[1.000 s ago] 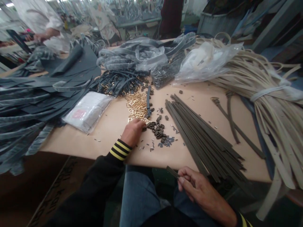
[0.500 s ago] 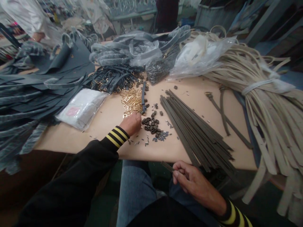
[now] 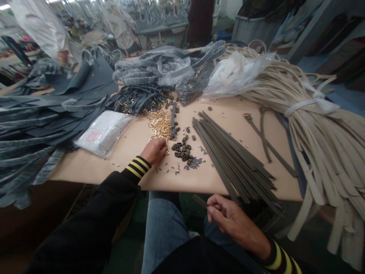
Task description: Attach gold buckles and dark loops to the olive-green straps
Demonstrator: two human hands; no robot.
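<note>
My left hand is closed in a pinch at the near edge of a pile of gold buckles. A small gold buckle shows under its fingertips. Below the table edge, my right hand grips a narrow dark olive strap between thumb and fingers, its end pointing up and left. Dark strap loops lie in a heap right of my left hand, beside small metal staples. A bundle of olive straps stretches over the table's near edge.
Dark blue leather pieces cover the left side, beside a white plastic packet. Finished-looking buckled straps lie behind the buckles. Beige straps hang over the right edge. A person in a white sleeve stands at the far left.
My left hand has drawn slightly back and left from the buckle pile, and gold metal now shows at its fingertips. My right hand keeps its hold on the strap. The view has shifted slightly.
</note>
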